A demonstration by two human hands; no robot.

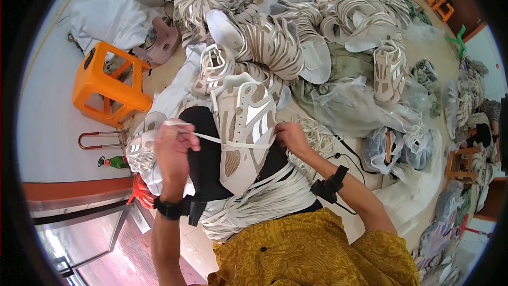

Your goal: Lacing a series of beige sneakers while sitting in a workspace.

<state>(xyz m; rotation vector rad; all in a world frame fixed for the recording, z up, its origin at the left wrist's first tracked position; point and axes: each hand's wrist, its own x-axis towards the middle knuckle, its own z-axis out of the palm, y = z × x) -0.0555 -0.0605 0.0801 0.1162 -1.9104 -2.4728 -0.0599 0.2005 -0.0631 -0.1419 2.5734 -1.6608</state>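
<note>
A beige and white sneaker upper (236, 153) lies across my lap on dark cloth (201, 132), its toe toward me. One white shoelace (211, 138) runs over its front, below the eyelets. On the left, my left hand (174, 140) pinches one end of that lace and draws it out to the side, slightly smeared by motion. Against the upper's right edge, my right hand (292, 136) is closed, its fingertips at the lace's other side. A thick bundle of white laces (259, 204) rests on my lap nearer my body.
Stacked sneaker uppers (272, 45) curve across the floor ahead. An orange plastic stool (108, 85) stands at the left, near a green bottle (115, 162). Loose laces (312, 135) lie right of my lap, beside a black cable (357, 153) and clear plastic bags (349, 106).
</note>
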